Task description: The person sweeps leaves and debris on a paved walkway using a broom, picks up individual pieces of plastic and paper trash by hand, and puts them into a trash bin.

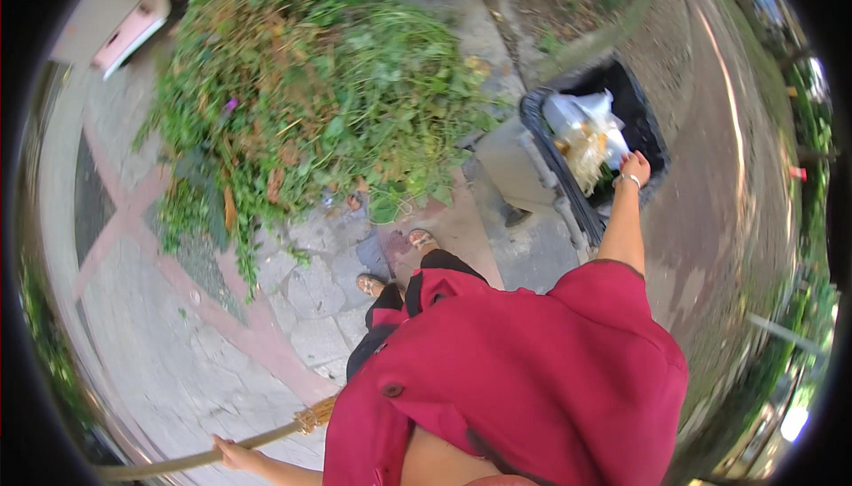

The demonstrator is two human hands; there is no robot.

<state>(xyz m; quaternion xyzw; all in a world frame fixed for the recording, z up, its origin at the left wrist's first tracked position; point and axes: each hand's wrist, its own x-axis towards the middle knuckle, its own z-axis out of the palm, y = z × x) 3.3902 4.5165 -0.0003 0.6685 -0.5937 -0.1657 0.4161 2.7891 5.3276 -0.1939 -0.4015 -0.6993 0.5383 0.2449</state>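
The left hand (235,453) grips the broom (277,434) by its handle out leftward, probably keeping it clear of the wheeled bin (516,173), where the right hand (635,167) (whether gripping, I cannot tell) reaches beside plastic bags (589,124).

2 bare forearms (625,233) extend from a crimson shirt (532,353): the left hand (232,452) low on the shirt's left, fingers curled closed; the right hand (633,169) ahead of it, fingers bent, grip unclear. 2 feet (422,239) stand beyond its hem.
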